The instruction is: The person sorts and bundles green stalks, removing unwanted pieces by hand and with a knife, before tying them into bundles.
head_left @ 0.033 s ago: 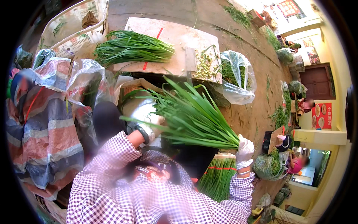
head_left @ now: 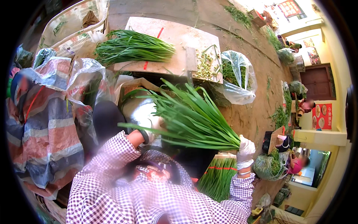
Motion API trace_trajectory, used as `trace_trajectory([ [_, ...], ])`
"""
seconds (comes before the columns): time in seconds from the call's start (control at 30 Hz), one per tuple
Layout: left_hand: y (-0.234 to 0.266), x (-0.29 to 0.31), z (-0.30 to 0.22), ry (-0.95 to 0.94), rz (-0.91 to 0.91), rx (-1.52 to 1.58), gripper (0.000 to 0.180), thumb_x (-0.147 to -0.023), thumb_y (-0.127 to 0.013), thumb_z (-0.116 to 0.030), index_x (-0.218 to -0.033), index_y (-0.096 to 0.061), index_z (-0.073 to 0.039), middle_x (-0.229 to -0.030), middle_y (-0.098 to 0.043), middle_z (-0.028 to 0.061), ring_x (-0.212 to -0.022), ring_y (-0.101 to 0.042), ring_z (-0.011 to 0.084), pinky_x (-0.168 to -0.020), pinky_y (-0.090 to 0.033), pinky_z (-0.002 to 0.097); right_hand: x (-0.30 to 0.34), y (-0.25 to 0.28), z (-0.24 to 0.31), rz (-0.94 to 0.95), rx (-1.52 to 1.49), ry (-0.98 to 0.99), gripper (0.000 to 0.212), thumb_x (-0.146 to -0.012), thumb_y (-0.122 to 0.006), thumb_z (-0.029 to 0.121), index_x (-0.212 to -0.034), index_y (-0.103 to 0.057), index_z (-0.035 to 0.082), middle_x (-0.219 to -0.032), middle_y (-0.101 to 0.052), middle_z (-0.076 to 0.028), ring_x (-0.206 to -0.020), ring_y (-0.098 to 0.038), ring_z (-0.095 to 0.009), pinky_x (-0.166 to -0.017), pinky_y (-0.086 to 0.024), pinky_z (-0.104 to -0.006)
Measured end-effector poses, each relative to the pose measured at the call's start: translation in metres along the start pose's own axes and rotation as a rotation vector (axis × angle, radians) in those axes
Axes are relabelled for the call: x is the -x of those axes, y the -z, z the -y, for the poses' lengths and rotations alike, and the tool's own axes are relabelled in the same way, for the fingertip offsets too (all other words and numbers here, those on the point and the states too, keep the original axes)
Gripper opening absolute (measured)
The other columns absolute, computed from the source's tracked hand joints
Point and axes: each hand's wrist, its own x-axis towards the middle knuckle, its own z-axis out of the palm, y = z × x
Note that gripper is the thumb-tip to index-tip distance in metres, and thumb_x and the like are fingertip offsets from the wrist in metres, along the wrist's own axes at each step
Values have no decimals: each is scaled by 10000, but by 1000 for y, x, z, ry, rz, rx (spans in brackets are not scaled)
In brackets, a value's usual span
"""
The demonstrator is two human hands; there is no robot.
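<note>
My right hand [head_left: 246, 148], in a white glove, is closed round the pale stem ends of a large bunch of garlic chives [head_left: 201, 119]. The long green leaves fan out leftward across my lap. At their loose left end is my gloved left hand [head_left: 153, 125], with a dark band at the wrist; leaves and blur hide its fingers. Ahead, a second bunch of chives [head_left: 134, 46] lies on a pale board [head_left: 175, 33] with red strips under it. Trimmed stem bits [head_left: 204, 65] are scattered at the board's right end, beside a flat bar [head_left: 191, 59].
A clear plastic bag [head_left: 240, 87] of greens stands right of the board. Upright chives bound with a red band [head_left: 220, 175] sit by my right forearm. At left are a striped woven sack [head_left: 56, 130] and a white plastic basket [head_left: 71, 22]. Other people work far right.
Hardly anything differs. The bunch and my right hand have shifted very slightly to the right, and the leaf tips by my left hand have moved a little.
</note>
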Motion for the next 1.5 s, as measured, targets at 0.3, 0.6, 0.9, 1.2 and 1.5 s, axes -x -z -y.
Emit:
trace_trajectory([
  [0.3,37,15,6,-75,-51,-389,250,-707,-777,-243,-906,-725,-102,-809,-671,121,-762,-644,264,-721,-504,389,11,0,-7,0,-11,-53,412,-779,-609,28,-1187,-561,61,-968,-635,-96,-820,-607,-290,-716,-468,-394],
  [0.6,63,11,-18,-418,-697,412,107,-840,-678,-1,-941,-712,-17,-845,-631,49,-790,-584,139,-733,-463,248,10,1,-8,14,-6,-58,408,-772,-617,25,-1176,-564,57,-968,-635,-93,-838,-615,-286,-735,-473,-391],
  [0.9,44,-9,-36,-111,-150,113,339,-825,-727,-314,-964,-722,-4,-859,-678,89,-798,-624,180,-727,-485,319,1,4,-4,11,2,-16,405,-769,-609,21,-1170,-566,56,-978,-637,-92,-837,-617,-281,-739,-474,-391],
  [1.2,46,4,-63,80,-68,253,341,-781,-750,-361,-1003,-741,-103,-900,-725,63,-816,-635,158,-752,-481,294,-5,8,2,-3,13,35,421,-775,-609,39,-1192,-551,58,-972,-624,-88,-813,-605,-266,-718,-466,-391],
  [1.5,10,-15,-23,-87,-439,661,108,-828,-712,-88,-908,-678,-25,-861,-647,1,-784,-574,108,-693,-474,273,-4,7,6,23,56,189,468,-777,-620,81,-1233,-517,59,-1019,-589,-80,-847,-596,-234,-727,-474,-382],
])
